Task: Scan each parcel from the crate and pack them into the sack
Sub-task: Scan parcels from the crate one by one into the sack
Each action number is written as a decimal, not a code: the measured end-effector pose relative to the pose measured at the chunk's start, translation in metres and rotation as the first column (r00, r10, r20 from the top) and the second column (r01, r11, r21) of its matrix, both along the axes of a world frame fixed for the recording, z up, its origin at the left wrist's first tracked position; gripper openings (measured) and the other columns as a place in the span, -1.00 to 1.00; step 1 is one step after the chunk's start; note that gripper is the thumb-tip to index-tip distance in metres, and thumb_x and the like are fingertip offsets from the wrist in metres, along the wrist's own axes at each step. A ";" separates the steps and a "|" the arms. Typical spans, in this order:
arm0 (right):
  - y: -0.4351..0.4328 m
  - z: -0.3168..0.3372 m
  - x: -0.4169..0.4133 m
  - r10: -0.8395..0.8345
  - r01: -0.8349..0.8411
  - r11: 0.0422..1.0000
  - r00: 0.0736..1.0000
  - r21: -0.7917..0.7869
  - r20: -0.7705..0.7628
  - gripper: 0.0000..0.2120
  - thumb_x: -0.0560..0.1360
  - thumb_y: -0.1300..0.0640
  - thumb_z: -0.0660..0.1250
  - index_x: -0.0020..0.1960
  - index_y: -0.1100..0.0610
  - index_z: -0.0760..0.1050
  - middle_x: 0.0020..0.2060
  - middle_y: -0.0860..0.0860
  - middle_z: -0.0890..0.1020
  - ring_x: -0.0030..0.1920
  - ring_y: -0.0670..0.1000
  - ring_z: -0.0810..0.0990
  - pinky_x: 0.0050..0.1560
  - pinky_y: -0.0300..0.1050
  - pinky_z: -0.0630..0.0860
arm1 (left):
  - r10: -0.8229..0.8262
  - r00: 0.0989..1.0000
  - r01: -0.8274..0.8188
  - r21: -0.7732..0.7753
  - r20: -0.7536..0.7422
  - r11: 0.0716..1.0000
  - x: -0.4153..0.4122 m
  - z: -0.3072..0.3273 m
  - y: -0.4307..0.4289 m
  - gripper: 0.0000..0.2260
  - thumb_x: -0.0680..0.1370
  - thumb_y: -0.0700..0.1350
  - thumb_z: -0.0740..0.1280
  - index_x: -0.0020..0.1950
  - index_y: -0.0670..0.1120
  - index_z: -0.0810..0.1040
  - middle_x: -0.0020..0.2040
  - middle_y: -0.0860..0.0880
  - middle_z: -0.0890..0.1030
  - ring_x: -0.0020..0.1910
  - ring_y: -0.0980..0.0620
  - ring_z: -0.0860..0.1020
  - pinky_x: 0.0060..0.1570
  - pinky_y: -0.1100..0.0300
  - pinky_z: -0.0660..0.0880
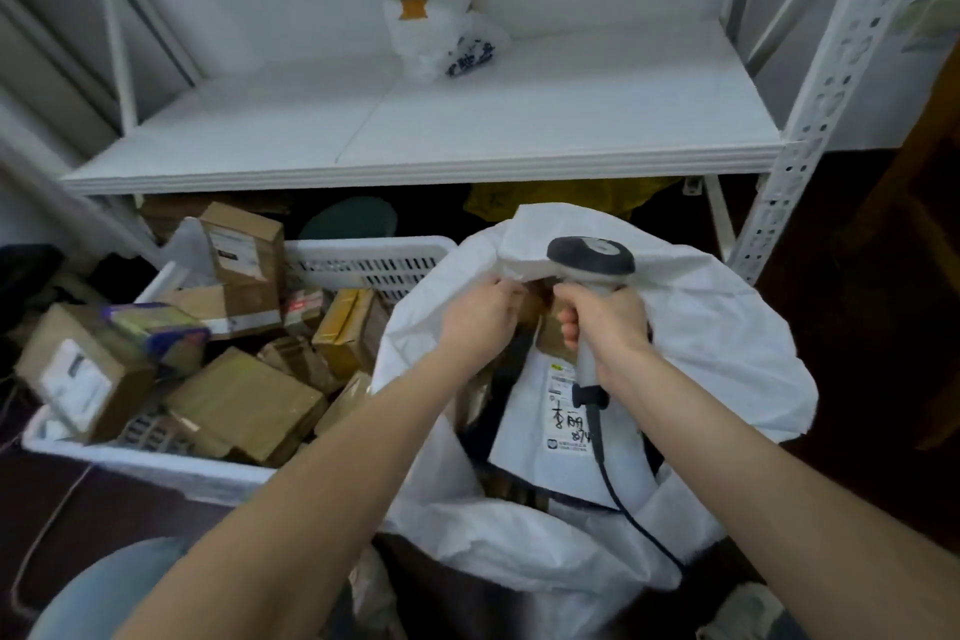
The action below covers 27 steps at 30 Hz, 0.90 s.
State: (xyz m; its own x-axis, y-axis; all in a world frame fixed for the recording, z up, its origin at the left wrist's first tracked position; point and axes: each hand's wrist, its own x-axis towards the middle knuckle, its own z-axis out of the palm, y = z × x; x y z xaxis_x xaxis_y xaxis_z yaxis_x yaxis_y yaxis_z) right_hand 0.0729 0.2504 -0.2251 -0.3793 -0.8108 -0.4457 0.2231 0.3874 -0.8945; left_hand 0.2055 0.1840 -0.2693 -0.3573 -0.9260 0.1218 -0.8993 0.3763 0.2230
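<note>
Two hands were both at the mouth of the sack (727, 353), and both were occupied. Your left hand (485, 314) had its fingers curled over the far fold of the sack's white rim, pinching the fabric and holding it up. Your right hand (605, 327) was wrapped in a fist round the pale handle of the scanner (591, 259). Its dark grey head stood above your knuckles, and its black cable (623, 499) ran down from the handle's lower end across the sack's opening.

Inside the sack, directly below your right hand, lay a white parcel (524, 424) with its printed label and black handwriting facing up. The scanner's handle crossed over that label, and neither hand touched the parcel. A strip of brown showed between your two hands, deeper in the sack; what it was could not be told.

To your left, just beside the sack, sat the white slotted crate (363, 260). It was heaped with brown cardboard parcels (244, 400), several showing white labels, well apart from both hands.

Beyond the crate and sack stood a white metal shelf (467, 120), and a crumpled white plastic bag (436, 31) sat at the back of it.
</note>
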 end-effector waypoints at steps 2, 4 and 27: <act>0.000 0.010 0.024 0.071 -0.071 0.997 0.997 -0.002 -0.002 -0.88 0.47 0.14 0.42 -0.17 0.19 0.57 -0.43 0.02 0.58 -0.44 -0.06 0.50 -0.33 -0.17 0.49 | 0.090 0.994 -0.093 -0.050 -0.059 0.994 0.033 0.023 0.009 -0.79 0.58 -0.08 0.24 0.18 -0.07 0.52 0.08 -0.05 0.55 0.01 -0.05 0.56 -0.07 0.07 0.52; -0.001 0.019 0.052 0.140 -0.140 0.990 0.990 -0.015 0.006 -0.88 0.48 0.13 0.42 -0.10 0.19 0.57 -0.39 0.03 0.58 -0.40 -0.04 0.51 -0.26 -0.14 0.50 | 0.170 0.979 -0.179 -0.077 -0.115 0.981 0.072 0.039 0.014 -0.82 0.56 -0.14 0.25 0.14 -0.09 0.53 0.07 -0.06 0.56 -0.01 -0.04 0.55 -0.16 0.14 0.45; -0.100 -0.056 0.330 0.467 -0.492 0.835 0.870 0.246 0.154 -0.56 0.45 0.17 0.46 0.30 0.22 0.50 -0.56 0.02 0.55 -0.61 -0.08 0.47 -0.55 -0.28 0.41 | 0.885 0.463 -0.801 0.454 0.057 0.390 0.399 -0.064 -0.018 -0.18 0.38 0.17 0.48 0.47 -0.16 0.19 0.42 -0.23 0.26 0.39 -0.22 0.28 0.34 -0.12 0.34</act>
